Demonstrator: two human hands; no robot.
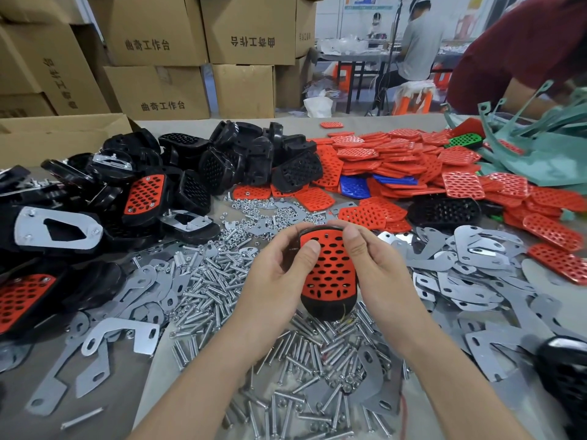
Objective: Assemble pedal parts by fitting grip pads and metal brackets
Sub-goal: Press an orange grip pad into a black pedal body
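Pedal (327, 308), centre of frame, raised off the surface (295, 123) between both hands, long axis running away from the camera. Left grip (273, 281) clamped round its left edge, right grip (381, 274) clamped round its right edge. Both thumbs lie on the red pad (328, 277) near its far end. Reads as seating the pad into the black shell: thumbs bear down where the pad may not yet sit flush, fingers behind give the counter-force. Whether it is fully seated, cannot tell

Pad: flat, rubbery-looking, matt red, pierced with rows of oval holes, rounded far end. Shell: black moulded plastic, showing as a thin rim and a dark nose at the near end

Stock lies within reach, roughly sorted by kind:
- bolts (216, 281) heaped under the hands, bright, slim, round-headed
- nuts (254, 211) just beyond them
- metal brackets (476, 258) at right, thin stamped sheet, dull grey, slotted
- loose pads (397, 154) upper right, mostly red
- bare shells (222, 154) upper left, glossy

A finished pedal (144, 195) with its pad fitted lies at left
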